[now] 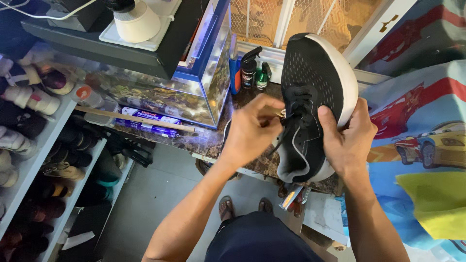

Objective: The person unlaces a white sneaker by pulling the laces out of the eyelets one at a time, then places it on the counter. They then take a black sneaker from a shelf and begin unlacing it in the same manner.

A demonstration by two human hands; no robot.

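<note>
I see a glass fish tank [194, 82] with a blue frame on the dark marbled tabletop [213, 138], and a few small bottles [248, 70] just beside it. A shoe rack [34, 160] full of footwear fills the left. At right hangs cloth printed with cartoon cars [422, 131], with a yellow rag [434, 201] lying against it.

Lying under the fish tank [194, 92] at its front: long tube [150, 129], blue-purple with a white label band. Beside the tank's right corner: blue bottle [235, 73], black spray bottle [248, 70], small green bottle [262, 77].
</note>
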